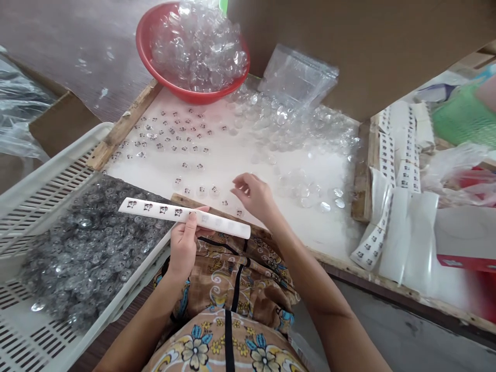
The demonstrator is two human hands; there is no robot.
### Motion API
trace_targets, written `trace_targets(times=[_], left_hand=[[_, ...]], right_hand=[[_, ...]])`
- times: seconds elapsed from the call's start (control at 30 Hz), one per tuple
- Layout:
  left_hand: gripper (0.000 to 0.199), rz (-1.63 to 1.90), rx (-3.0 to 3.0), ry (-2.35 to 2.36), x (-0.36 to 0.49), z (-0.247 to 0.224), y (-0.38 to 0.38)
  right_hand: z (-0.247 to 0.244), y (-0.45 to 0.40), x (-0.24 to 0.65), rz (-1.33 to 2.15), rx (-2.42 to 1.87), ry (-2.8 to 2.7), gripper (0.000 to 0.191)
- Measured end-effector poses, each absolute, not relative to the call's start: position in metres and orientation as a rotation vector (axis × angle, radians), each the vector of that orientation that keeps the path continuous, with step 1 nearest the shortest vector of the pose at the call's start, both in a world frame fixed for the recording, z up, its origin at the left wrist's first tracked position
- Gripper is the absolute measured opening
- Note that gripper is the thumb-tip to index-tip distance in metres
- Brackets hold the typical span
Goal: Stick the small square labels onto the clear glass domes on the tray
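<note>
While the left grip [184, 253] carries the strip [170, 212]: I'd have it kept flat and lightly taut, no kink under the thumb.
Left grip: clamped on the strip about mid-length, thumb on top, fingers underneath.
Strip: lies crosswise in that grip, left end over the crate [134, 281], right end by the near edge of the desk [294, 237]. Four pandas [163, 209] show clear left of the thumb; right of it, only faint marks.
Right grip [253, 196]: over the desk, apart from the strip, fingers curled, thumb near fingertips. Can't tell from here whether they meet or pinch anything.
Pandas: best handled by the edge, I reckon, fingertips off the print.
Printed discs [199, 166]: loose rows beyond the strip, a couple near the right grip. Lift the wrist so neighbours don't get nudged.
Clear discs [305, 192]: right of the right grip, some overlapping; worth separating first.
Crate: heap inside; keep the strip's end high, could snag.
</note>
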State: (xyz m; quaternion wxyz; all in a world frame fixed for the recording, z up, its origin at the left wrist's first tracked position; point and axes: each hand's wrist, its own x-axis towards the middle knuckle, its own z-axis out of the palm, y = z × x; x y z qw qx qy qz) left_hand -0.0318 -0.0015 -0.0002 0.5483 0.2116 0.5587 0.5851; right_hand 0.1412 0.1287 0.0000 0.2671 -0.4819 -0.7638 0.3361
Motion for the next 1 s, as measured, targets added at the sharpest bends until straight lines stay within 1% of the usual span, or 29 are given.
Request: trace_targets(times=[0.07,0.13,0.27,0.33,0.4,0.47,0.53,0.6,0.67,0.73,0.8,0.87,1.0], left_hand=[[0.051,1.394,0.494,1.307,-0.032,-0.001,-0.001],[0.050,1.392,0.498,1.292,-0.031,-0.001,0.001],[0.050,1.365,0.514,1.265,-0.026,-0.001,0.003],[0.050,1.357,0.524,1.262,-0.024,-0.001,0.003],[0.050,1.358,0.533,1.267,-0.023,0.000,0.002],[0.050,1.360,0.537,1.274,-0.022,0.000,0.001],[0.050,1.356,0.541,1.284,-0.022,0.000,-0.001],[0.051,1.346,0.546,1.296,-0.020,-0.001,-0.002],[0.051,1.329,0.548,1.304,-0.019,-0.001,-0.002],[0.051,1.315,0.546,1.301,-0.017,-0.001,-0.001],[0.052,1.307,0.547,1.292,-0.016,-0.001,0.000],[0.052,1.313,0.551,1.287,-0.016,0.000,0.001],[0.052,1.337,0.542,1.304,-0.018,-0.001,0.003]], right_hand=[[0.002,0.127,0.168,0.865,-1.336,-2.159,0.019],[0.000,0.123,0.191,0.751,-1.369,-2.280,0.027],[-0.015,0.114,0.206,0.551,-1.353,-2.383,0.021],[-0.020,0.112,0.203,0.506,-1.349,-2.367,0.021],[-0.022,0.112,0.198,0.534,-1.376,-2.303,0.024],[-0.022,0.114,0.197,0.645,-1.425,-2.199,0.025],[-0.022,0.116,0.200,0.737,-1.470,-2.120,0.023],[-0.022,0.119,0.204,0.699,-1.477,-2.121,0.018],[-0.022,0.125,0.205,0.551,-1.460,-2.159,0.015],[-0.022,0.134,0.202,0.405,-1.446,-2.178,0.017],[-0.024,0.146,0.195,0.343,-1.436,-2.206,0.023],[-0.027,0.159,0.187,0.353,-1.439,-2.271,0.028],[-0.031,0.174,0.180,0.420,-1.467,-2.332,0.026]])
